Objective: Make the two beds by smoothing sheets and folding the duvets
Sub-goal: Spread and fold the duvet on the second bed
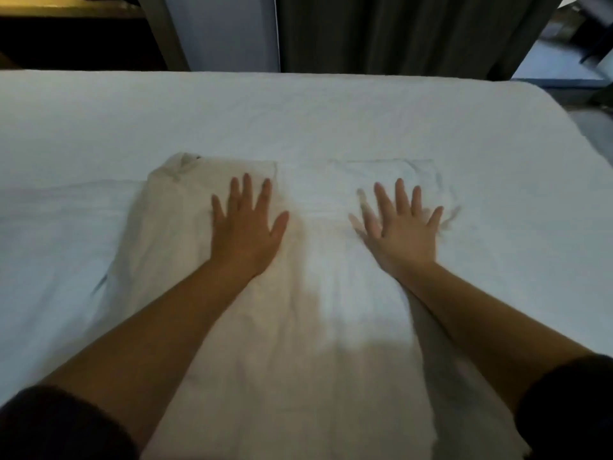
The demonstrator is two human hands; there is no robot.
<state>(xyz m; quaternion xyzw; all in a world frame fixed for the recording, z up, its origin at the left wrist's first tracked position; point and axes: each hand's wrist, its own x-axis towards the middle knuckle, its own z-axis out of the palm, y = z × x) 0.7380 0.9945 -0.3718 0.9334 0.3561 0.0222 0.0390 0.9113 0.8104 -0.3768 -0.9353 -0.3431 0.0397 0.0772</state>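
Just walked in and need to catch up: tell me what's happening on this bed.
A person is pressing a folded white duvet flat on the sheet. The left hand rests on its left part and the right hand on its right, both with fingers spread. The right hand is blurred, so it may be sliding. The sheet beyond the duvet looks mostly smooth, with faint wrinkles. A dark curtain hangs past the far edge.

At the top of my view I saw a dark pleated curtain (pixel 381 31), a pale wall panel (pixel 229 31) just left of it, and dim wooden furniture (pixel 66 14) farther left.
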